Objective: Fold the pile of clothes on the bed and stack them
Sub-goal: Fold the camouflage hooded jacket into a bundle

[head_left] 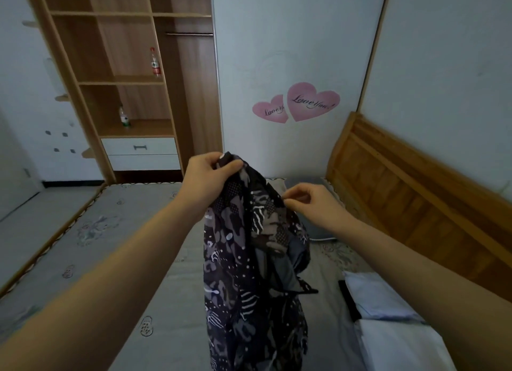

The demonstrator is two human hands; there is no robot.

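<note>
1 head-worn wide-angle camera looks forward and down, close over the bed (155, 260).

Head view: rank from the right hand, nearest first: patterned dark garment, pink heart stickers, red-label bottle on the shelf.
1. Patterned dark garment: pinched by the right hand.
2. Pink heart stickers: on the wall, above.
3. Red-label bottle: upper shelf, far left.
</note>
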